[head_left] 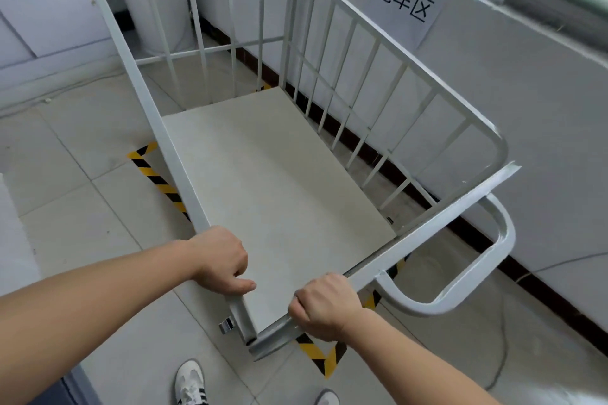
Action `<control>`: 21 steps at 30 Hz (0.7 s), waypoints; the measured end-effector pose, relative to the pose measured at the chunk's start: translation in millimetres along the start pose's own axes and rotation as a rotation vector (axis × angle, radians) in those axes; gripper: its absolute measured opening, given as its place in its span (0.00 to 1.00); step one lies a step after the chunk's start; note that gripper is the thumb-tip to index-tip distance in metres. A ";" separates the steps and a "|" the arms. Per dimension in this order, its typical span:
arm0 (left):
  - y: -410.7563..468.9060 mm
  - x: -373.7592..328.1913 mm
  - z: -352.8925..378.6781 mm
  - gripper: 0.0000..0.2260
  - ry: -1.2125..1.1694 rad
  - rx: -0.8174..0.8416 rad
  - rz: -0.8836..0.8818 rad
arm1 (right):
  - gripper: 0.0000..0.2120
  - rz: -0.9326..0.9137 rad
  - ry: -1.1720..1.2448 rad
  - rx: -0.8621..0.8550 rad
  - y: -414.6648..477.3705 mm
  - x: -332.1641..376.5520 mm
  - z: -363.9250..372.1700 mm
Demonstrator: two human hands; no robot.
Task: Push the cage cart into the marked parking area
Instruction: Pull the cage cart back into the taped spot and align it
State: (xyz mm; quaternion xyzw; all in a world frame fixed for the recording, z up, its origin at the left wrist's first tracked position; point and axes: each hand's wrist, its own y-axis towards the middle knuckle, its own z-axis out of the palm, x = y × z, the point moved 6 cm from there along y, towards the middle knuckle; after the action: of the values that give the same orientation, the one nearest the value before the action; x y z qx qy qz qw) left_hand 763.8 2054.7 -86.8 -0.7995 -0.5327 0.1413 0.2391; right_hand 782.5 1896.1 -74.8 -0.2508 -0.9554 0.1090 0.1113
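Your left hand is clamped on the near end of the cage cart's left top rail, and your right hand is wrapped around the near rail by the corner. The cart sits largely inside the yellow-and-black floor tape, its right side close along the white wall under the paper sign. This looks like the last stage of parking. The near tape corner lies just beyond the cart's near corner, so a short push forward and a little squaring-up is probably all you need. The floor is pale tile, and a curved push handle juts out on the right.
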 end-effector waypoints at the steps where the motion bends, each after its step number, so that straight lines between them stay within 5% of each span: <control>1: 1.1 0.2 -0.4 0.28 -0.009 0.020 -0.037 | 0.19 -0.033 0.039 0.007 0.2 0.5 -0.3; 9: 10.2 -17.8 -12.5 0.12 -0.118 0.155 -0.357 | 0.15 -0.210 0.039 -0.060 -13.4 -51.4 -23.8; 21: 82.9 -109.5 -55.9 0.19 -0.877 -0.186 -0.580 | 0.19 -0.085 -0.074 -0.102 -43.2 -218.3 -42.2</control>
State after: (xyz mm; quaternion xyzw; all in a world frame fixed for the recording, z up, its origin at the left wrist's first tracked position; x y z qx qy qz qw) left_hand 812.7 1914.7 -86.8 -0.5031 -0.7920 0.3425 -0.0484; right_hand 959.6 1755.9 -57.7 -0.2112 -0.9730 0.0646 0.0674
